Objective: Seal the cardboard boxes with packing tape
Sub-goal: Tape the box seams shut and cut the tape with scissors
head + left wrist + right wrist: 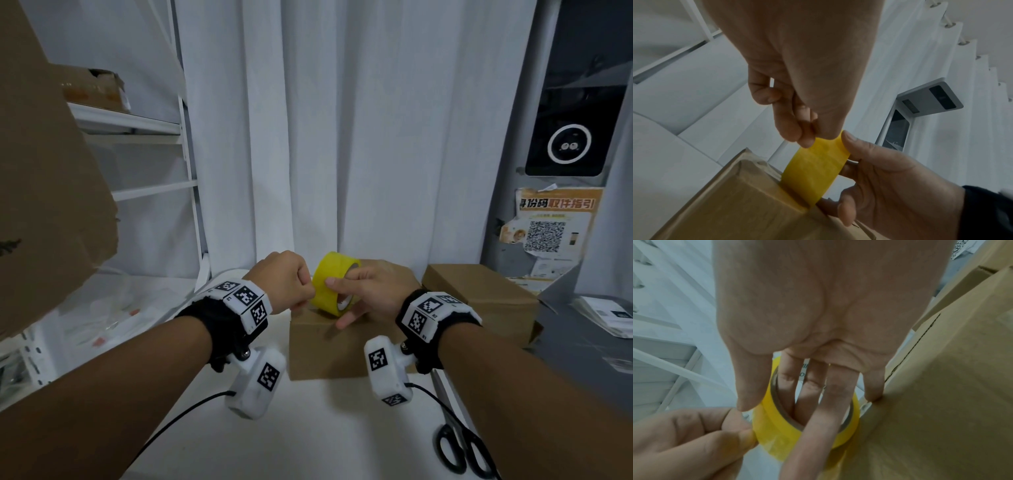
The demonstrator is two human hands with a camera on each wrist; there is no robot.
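Note:
A yellow packing tape roll (pixel 334 282) stands on edge on the top left corner of a small cardboard box (pixel 325 346) in front of me. My right hand (pixel 346 296) grips the roll, thumb on its outer face and fingers (pixel 813 391) through the core, little finger touching the box (pixel 941 402). My left hand (pixel 306 291) pinches the tape at the roll's left face between thumb and forefinger (pixel 807 136). In the left wrist view the roll (pixel 813 170) touches the box edge (pixel 735 203). The tape's free end is hidden under the pinch.
A second closed cardboard box (pixel 486 298) sits right behind the first. Black scissors (pixel 462 452) lie on the white table (pixel 308 428) at the near right. A large cardboard sheet (pixel 51 171) looms at the left before white shelves (pixel 137 126). White curtain behind.

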